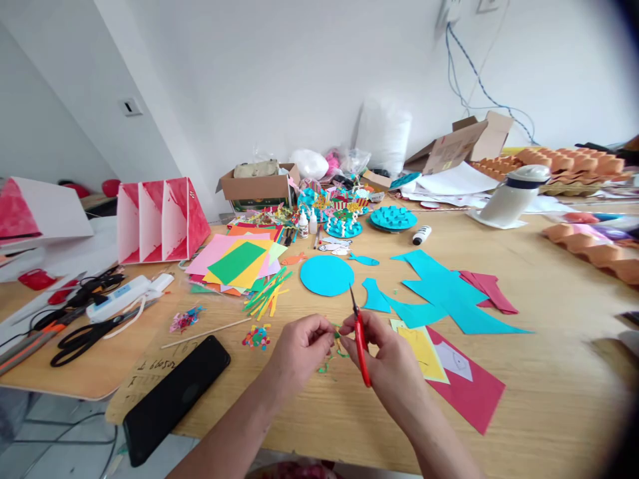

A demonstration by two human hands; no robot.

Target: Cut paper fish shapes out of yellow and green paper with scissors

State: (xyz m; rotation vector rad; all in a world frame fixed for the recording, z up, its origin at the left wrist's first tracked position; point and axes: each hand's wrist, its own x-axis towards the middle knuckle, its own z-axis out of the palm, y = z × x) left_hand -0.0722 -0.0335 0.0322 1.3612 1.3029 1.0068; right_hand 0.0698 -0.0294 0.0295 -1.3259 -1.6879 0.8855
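Red-handled scissors [360, 342] with slim dark blades, and they're up in the right hand [387, 351], over the near half of the pale wooden table [559, 332], tips aimed at its far edge; that hand's fingers are curled closed round the handles, thumb and forefinger close together; facing it, the left hand [302, 346] has thumb and fingertip pinched shut on a tiny green paper scrap [337, 334]; whether the right fingertips grip it too, I cannot tell; curly green clippings [324, 367] lie between the hands!

Down at the near left corner, a long black phone [174, 399]; towards the right, a red paper sheet [482, 399], partly covered by a yellow paper piece [422, 351]; further in, a little heap of multicoloured dots [256, 337], then thin green and yellow strips [269, 293]; past the blades, a flat blue paper circle [327, 275], ragged blue offcuts [449, 296] to its right; up towards the far edge, two small white bottles [303, 225] and an open brown cardboard box [257, 187]!
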